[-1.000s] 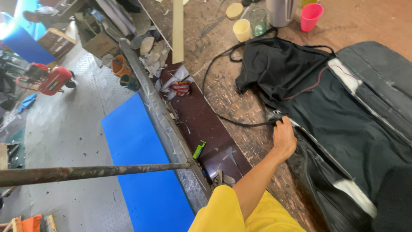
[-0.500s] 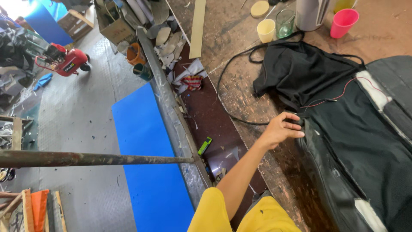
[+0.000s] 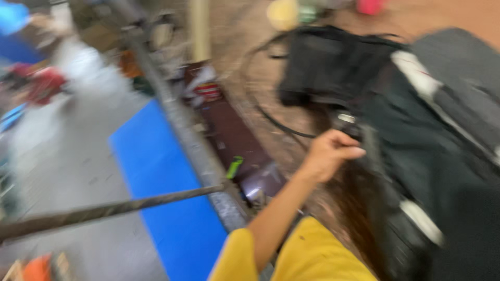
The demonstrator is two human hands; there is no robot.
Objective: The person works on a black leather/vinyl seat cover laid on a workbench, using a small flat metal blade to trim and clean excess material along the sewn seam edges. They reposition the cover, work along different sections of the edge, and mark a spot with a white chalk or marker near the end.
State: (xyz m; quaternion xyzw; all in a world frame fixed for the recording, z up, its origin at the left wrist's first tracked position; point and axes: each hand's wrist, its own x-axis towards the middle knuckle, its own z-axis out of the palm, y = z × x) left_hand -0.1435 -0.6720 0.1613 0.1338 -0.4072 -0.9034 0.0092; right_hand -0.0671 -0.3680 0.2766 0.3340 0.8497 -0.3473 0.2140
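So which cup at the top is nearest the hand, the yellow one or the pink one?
The yellow cup. It sits further left along the top edge, closer to the hand than the pink cup, which is off to the right. Both are blurred.

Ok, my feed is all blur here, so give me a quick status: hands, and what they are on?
One hand in view, at the edge of the black fabric; grip lost in blur. Other hand out of frame. Black cable loops just beside it.

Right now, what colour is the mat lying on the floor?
Bright blue; the mat shows plainly in the head view, despite blur.
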